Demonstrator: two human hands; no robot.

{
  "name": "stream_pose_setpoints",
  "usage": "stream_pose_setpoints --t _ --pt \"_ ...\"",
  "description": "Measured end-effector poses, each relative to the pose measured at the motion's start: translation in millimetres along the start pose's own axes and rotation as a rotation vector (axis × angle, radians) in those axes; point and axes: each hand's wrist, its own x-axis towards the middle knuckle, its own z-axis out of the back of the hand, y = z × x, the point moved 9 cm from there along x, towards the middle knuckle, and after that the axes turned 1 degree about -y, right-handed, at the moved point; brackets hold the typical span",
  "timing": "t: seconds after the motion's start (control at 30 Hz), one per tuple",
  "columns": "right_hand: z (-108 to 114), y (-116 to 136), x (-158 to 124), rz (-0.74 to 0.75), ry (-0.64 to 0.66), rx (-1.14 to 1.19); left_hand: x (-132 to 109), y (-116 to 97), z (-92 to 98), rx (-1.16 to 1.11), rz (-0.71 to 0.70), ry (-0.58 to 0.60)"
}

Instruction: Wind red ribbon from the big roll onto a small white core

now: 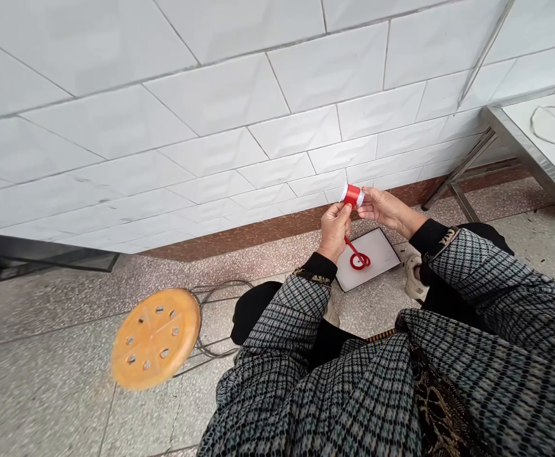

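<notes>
At the far left, a dark object (44,251) is sitting at the foot of the white tiled wall (220,108). To its right, a stool (156,339) is showing its round orange seat, pierced with a ring of holes, and its thin metal legs are reaching rightward over the speckled floor (44,387). Next, the person's black-clad left knee (256,311) is jutting out past the checked sleeve (291,317).

The left hand (335,228) is pinching a spool (352,195) of red material with white ends, which is tilting slightly in front of the wall's base, between the two hands. From below that hand, a red strip (354,251) is running down to a red loop (360,261), which is showing against a white board (375,251) on the floor; whether the loop is touching the board, one cannot tell. The right hand (385,208) is bending its fingers at the spool's right end; whether they are gripping it is unclear. Below, a pale shoe (415,279) is resting on the floor. At the far right, a metal-edged table (539,149) is holding a thin loop of wire (554,109).
</notes>
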Motion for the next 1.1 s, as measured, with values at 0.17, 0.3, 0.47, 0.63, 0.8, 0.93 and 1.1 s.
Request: stream_pose_setpoints --t 0.17,0.3,0.47,0.63,0.8,0.93,1.1 --pt "-2 -8 -4 -0.152 0.031 -0.019 0 -6 -7.1 -0.031 0.009 0.114" --pt "-1 -19 -9 -0.299 0.066 -0.029 1 -3 -7.8 -0.045 0.063 0.163" --pt "-2 -20 -12 -0.288 0.105 -0.074 2 2 -6.7 -0.122 0.091 0.152" --pt "-2 3 -9 0.046 0.079 -0.353 5 3 -2.6 -0.179 0.069 0.106" --pt "-5 25 -5 0.507 0.030 -0.747 4 2 -1.8 -0.254 0.075 0.055" --pt "-6 27 -4 0.698 -0.025 -0.944 3 4 -3.7 -0.287 0.099 0.037" --pt "-9 26 -6 0.746 -0.008 -0.904 2 4 -5.7 -0.300 0.116 0.048"
